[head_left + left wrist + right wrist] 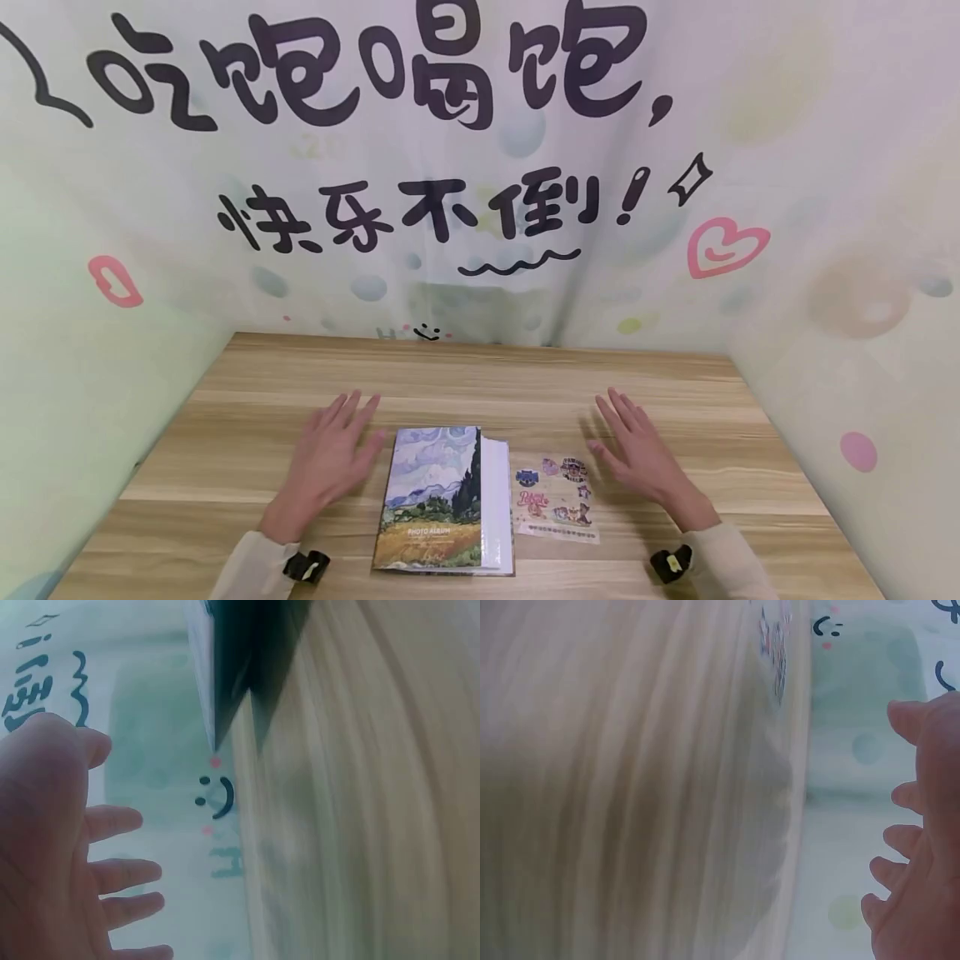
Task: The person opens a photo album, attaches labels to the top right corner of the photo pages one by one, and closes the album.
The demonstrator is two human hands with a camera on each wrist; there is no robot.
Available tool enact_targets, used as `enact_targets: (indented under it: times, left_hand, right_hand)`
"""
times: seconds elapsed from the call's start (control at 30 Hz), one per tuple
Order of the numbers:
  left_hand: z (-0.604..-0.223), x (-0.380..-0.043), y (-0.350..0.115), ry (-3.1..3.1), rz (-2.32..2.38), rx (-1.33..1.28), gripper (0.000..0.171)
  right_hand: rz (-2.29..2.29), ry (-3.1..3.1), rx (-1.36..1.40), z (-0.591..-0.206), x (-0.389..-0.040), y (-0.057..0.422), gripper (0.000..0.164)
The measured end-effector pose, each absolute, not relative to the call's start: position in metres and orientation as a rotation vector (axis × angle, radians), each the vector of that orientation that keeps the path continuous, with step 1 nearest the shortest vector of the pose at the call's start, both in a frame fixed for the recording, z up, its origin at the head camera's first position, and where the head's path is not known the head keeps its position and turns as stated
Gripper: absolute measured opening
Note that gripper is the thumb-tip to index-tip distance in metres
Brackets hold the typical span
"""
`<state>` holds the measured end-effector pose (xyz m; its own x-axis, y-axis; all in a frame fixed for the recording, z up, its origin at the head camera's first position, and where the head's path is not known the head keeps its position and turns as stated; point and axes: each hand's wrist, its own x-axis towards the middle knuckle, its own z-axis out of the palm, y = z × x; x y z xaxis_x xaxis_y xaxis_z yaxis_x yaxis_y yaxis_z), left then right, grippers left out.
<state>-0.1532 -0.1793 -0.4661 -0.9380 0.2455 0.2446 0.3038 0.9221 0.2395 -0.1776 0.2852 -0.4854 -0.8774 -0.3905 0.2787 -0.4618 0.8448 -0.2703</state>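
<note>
Where the wood-grain table (480,379) ends at the back, it meets a printed backdrop (480,304); pale side panels border its slanting left and right edges. A strip of wood runs between the album's top and the back edge, with wider stretches outboard of both forearms.

Photo album (431,500): lies flat near the middle of the table, between the hands, painted landscape on the cover, white page block reaching past the cover on the right. Sticker sheet (555,500), see-through with cartoon prints, just beside it on the right.

Left hand (327,454): fingers extended and spread, holding nothing, just left of the album. Right hand (641,454): likewise spread, holding nothing, just right of the sheet's upper corner. Both wrist views show the palms raised off the wood.

Around: black wristbands (307,567) over light sleeves (255,567); backdrop carries large black characters, pink hearts and a small smiley. The two hands flank album and sheet, one at each side.

Hard to make out: the table's front edge and the sleeves run out of frame; album only a dark, cropped wedge in the left wrist view; sheet a sliver at the top of the right one. Small sticker prints mostly illegible; cannot tell whether sheet and album touch.
</note>
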Motion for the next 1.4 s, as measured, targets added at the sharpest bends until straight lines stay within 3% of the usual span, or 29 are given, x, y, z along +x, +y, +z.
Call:
enact_targets:
  times: [1.03, 1.4]
  left_hand:
    - [-0.461, -0.143, -0.124, -2.893, -0.564, -0.551, 0.068]
    - [-0.459, -0.137, -0.106, -2.911, -0.609, -0.626, 0.064]
  right_hand:
    - [0.562, -2.773, 1.046, -0.487, -0.166, 0.211, 0.073]
    - [0.611, -2.814, 1.168, -0.486, -0.158, 0.184, 0.072]
